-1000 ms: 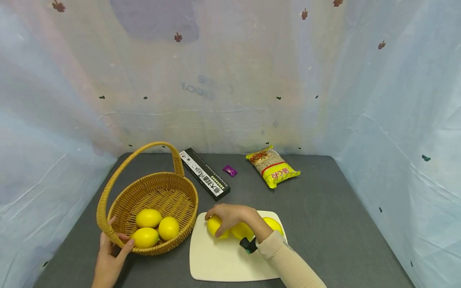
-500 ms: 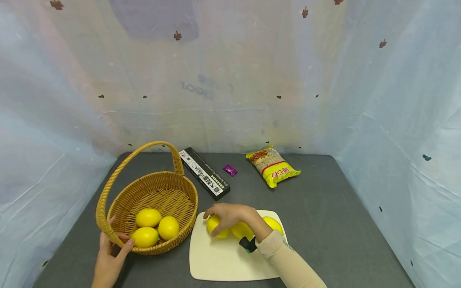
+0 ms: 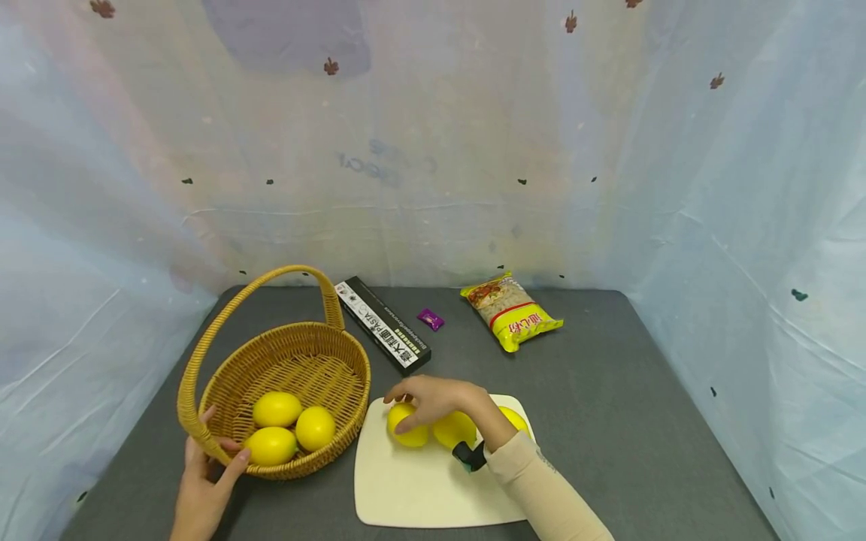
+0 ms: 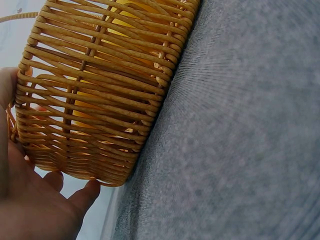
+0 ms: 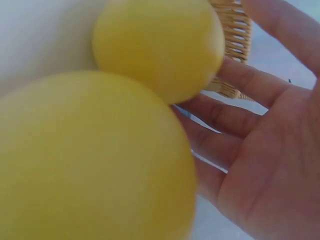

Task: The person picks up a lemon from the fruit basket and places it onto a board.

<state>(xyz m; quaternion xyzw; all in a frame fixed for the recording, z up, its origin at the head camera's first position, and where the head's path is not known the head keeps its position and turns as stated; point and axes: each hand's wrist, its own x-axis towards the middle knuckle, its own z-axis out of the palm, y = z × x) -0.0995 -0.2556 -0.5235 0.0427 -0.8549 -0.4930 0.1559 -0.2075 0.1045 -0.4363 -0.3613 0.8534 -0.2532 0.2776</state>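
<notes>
My left hand (image 3: 204, 481) grips the near left rim of a wicker basket (image 3: 358, 376), close to where its tall handle joins. In the left wrist view, fingers press against the woven wall (image 4: 100, 95). Three lemons lie inside the basket, one lemon (image 3: 277, 409) at their back. At the left end of a white cutting board (image 3: 433, 496), my right hand (image 3: 436, 398) is spread over a lemon (image 3: 408, 430). In the right wrist view its fingers (image 5: 250, 80) are loosely extended behind that lemon, thumb apart. Two more lemons stand in the row, the middle lemon (image 3: 455, 430) beneath the wrist.
Behind the board lie a black-and-white pasta box (image 3: 382, 323), a small purple wrapped candy (image 3: 430, 319) and a yellow food packet (image 3: 512, 312). The basket's handle (image 3: 223, 323) arches high on the left. Plastic sheeting (image 3: 433, 150) surrounds the grey table (image 3: 609, 421).
My right hand has risen slightly, and its thumb has lifted away from the left lemon on the board. The left hand and basket stay as they were.
</notes>
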